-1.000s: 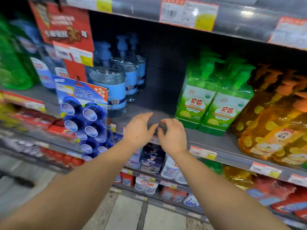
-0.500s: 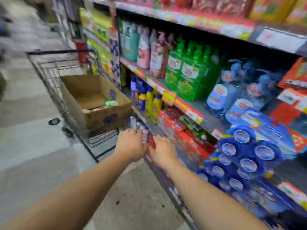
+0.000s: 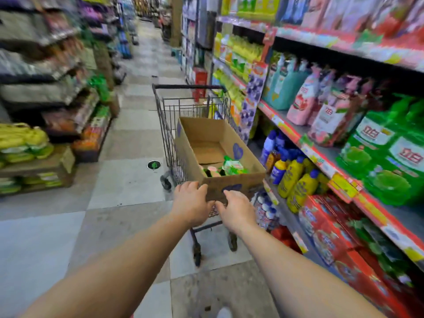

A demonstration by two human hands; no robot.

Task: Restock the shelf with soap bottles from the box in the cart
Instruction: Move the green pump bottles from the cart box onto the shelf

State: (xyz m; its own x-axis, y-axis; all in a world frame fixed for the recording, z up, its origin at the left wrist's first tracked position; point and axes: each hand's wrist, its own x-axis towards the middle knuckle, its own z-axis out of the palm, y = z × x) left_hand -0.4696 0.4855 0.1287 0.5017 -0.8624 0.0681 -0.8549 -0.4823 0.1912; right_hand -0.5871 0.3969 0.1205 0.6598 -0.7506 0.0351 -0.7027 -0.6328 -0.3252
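Hands: left hand and right hand reach side by side to the near end of the cart, backs up, just apart from each other.
Fingers: loosely curled on both hands, tips at the near wall of the box; whether they grip it, I cannot tell.
Box: open cardboard box sits in the basket of the wire shopping cart.
Soap bottles: green soap bottles lie in the box's near right corner; the far half shows bare cardboard.
Cart: stands on the tiled floor, close along the shelf on the right.
Shelf: holds green refill packs, pink bottles and yellow bottles below.
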